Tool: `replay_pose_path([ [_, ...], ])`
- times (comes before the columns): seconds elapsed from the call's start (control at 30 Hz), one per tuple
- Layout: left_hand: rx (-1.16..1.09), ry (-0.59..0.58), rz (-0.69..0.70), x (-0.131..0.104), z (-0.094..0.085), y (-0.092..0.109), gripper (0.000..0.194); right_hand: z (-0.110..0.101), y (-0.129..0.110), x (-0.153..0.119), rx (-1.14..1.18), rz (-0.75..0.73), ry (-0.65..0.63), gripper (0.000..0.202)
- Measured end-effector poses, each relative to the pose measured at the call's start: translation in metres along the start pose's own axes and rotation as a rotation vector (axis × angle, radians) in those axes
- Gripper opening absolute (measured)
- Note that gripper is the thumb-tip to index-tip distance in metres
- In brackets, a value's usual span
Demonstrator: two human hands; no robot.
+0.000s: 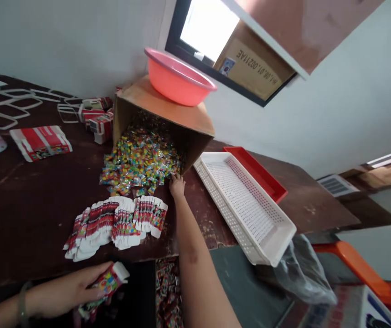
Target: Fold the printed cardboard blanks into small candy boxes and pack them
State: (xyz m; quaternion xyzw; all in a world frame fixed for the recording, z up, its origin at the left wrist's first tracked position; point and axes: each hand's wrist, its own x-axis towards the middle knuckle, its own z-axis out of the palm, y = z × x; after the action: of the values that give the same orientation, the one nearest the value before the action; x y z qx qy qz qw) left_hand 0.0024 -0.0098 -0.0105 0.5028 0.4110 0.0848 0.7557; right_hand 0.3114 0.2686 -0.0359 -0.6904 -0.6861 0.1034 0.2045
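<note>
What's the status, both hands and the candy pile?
Left hand grips a small printed carton. Right hand reaches into the candy pile spilling from the tipped box. Flat cartons lie alongside, path unobstructed.

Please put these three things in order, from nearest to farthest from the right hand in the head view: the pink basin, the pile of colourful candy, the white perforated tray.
From the right hand:
1. Pile of colourful candy, touching its fingertips, to the left at the box mouth.
2. White perforated tray, to the right on the table.
3. Pink basin, above, on top of the cardboard box.
</note>
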Motion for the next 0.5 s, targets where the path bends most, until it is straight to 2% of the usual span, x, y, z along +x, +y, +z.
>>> replay_pose_path([
  [0.07, -0.166, -0.013, -0.019, 0.009, 0.0, 0.006, 0.083, -0.001, 0.008, -0.018, 0.036, 0.009, 0.054, 0.029],
  [0.13, -0.272, 0.007, 0.027, 0.014, -0.002, 0.014, 0.084, -0.007, 0.019, -0.049, 0.09, 0.036, 0.11, 0.027],
  [0.23, -0.34, 0.031, 0.084, 0.017, -0.006, 0.023, 0.078, -0.017, 0.023, -0.118, 0.189, 0.105, 0.177, 0.032],
  [0.3, -0.364, 0.054, 0.082, 0.02, -0.004, 0.026, 0.076, -0.024, 0.011, -0.17, 0.257, 0.128, 0.178, 0.032],
  [0.33, -0.367, 0.059, 0.07, 0.023, -0.002, 0.027, 0.077, -0.027, -0.001, -0.193, 0.324, 0.108, 0.122, 0.03],
  [0.4, -0.339, 0.057, 0.046, 0.029, 0.006, 0.026, 0.079, -0.035, -0.03, -0.23, 0.525, 0.019, -0.095, 0.024],
  [0.43, -0.306, 0.05, 0.046, 0.031, 0.01, 0.026, 0.079, -0.04, -0.044, -0.241, 0.63, -0.025, -0.21, 0.023],
  [0.5, -0.222, 0.04, 0.074, 0.034, 0.019, 0.024, 0.077, -0.051, -0.067, -0.249, 0.754, -0.053, -0.324, 0.025],
])
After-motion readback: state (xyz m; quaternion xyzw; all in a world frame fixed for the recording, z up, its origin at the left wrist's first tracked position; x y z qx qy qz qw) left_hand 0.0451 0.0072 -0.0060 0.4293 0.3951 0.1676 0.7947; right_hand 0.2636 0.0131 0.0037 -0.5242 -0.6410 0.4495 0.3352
